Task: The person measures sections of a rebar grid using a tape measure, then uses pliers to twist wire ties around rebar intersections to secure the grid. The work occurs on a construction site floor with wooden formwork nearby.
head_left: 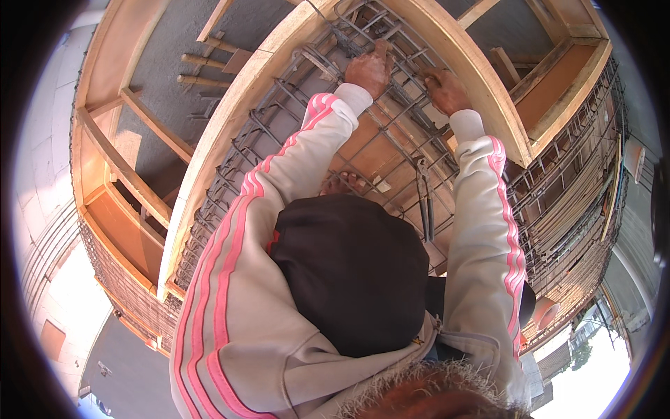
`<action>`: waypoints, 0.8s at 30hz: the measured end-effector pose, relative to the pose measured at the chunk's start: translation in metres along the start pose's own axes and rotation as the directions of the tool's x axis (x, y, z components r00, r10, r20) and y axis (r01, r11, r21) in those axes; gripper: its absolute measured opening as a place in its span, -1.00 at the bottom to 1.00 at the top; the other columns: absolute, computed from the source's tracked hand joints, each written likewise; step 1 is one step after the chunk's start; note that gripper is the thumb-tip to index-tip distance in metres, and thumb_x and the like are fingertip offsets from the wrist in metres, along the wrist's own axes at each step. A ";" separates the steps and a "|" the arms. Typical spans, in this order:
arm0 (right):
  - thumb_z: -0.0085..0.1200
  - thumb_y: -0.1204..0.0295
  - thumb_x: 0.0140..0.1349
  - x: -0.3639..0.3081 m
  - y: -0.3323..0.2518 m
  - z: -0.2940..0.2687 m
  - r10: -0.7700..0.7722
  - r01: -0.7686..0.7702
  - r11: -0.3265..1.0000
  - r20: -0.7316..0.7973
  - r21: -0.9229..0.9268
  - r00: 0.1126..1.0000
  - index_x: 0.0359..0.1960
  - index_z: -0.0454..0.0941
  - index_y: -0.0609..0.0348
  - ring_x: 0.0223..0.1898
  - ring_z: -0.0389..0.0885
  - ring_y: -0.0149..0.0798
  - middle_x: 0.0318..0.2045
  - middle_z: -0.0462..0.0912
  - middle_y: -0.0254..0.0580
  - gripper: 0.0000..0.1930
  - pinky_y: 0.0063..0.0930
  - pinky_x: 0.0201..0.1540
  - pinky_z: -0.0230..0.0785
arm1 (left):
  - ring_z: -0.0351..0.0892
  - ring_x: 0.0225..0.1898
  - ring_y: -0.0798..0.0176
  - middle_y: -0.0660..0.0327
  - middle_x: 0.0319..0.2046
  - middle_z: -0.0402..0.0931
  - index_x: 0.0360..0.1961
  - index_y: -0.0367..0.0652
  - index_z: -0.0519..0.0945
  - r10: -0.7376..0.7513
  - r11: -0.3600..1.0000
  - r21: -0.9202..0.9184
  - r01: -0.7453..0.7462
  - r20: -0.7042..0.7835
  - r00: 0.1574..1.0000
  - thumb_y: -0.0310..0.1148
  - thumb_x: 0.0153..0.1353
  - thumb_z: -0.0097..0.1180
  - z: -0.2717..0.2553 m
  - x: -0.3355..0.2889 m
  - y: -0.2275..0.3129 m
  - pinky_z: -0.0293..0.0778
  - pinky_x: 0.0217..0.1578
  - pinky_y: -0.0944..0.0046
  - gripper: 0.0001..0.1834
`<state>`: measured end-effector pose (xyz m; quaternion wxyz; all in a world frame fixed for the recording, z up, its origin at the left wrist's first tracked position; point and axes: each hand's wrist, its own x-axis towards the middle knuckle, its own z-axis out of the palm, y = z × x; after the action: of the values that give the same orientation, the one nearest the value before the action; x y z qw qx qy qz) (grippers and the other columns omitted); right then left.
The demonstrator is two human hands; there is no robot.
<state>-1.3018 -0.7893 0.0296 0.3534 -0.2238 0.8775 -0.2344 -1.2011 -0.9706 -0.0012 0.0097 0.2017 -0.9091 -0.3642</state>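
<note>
My left hand point(370, 72) reaches into a cage of steel reinforcing bars point(380, 126) at the far end, its fingers curled round a bar. To its right, beside the curved wooden form board, my right hand point(448, 91) has its fingers bent and pressed together over the bars. Whatever lies between those fingertips is too small to make out. Long-handled pincers point(423, 199) rest on the bars nearer to me, left of my right forearm. Toes of a foot point(342, 183) show under the grid, left of the pincers.
Curved wooden form boards point(230, 115) point(481, 63) wall the cage on both sides. Wooden braces point(157, 126) cross the bays at left. Several wooden sticks point(202, 61) lie at upper left. More bar mesh point(565, 202) spreads at right. A dark cap point(352, 272) covers the lower middle.
</note>
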 end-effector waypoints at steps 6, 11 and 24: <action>-0.03 0.30 0.37 0.005 0.007 0.005 -0.081 0.081 0.996 -0.016 -0.030 0.997 0.10 0.57 0.16 -0.50 0.59 -0.22 -0.39 0.61 -0.05 -0.65 -0.23 -0.26 0.45 | 0.65 -0.13 -0.20 -0.13 -0.19 0.66 0.11 -0.19 0.34 -0.040 0.995 0.093 0.032 0.091 0.995 -0.17 0.38 -0.05 -0.006 0.000 0.006 0.52 -0.11 -0.13 -0.60; 0.03 0.20 0.33 0.001 -0.005 0.010 -0.062 0.047 0.980 -0.074 -0.191 0.995 0.10 0.61 0.00 -0.14 0.70 0.00 -0.14 0.70 0.02 -0.63 -0.13 0.02 0.45 | 0.67 -0.18 -0.19 -0.08 -0.24 0.68 0.07 -0.03 0.41 -0.022 0.990 0.140 0.011 0.078 0.997 -0.11 0.36 -0.03 -0.009 0.006 0.003 0.51 -0.13 -0.14 -0.65; 0.05 0.25 0.28 0.012 -0.040 0.003 -0.049 0.010 0.930 -0.096 -0.367 0.994 -0.02 0.68 0.00 -0.06 0.65 0.18 -0.13 0.69 0.13 -0.69 -0.01 0.08 0.43 | 0.66 -0.14 -0.23 -0.14 -0.25 0.67 0.01 -0.13 0.35 -0.026 0.991 0.135 0.008 0.132 0.991 -0.11 0.36 0.00 -0.015 0.007 0.003 0.52 -0.11 -0.17 -0.63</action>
<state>-1.2984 -0.8279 0.0441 0.2563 -0.2866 0.9194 -0.0834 -1.2061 -0.9806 0.0109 -0.0678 0.1847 -0.9285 -0.3150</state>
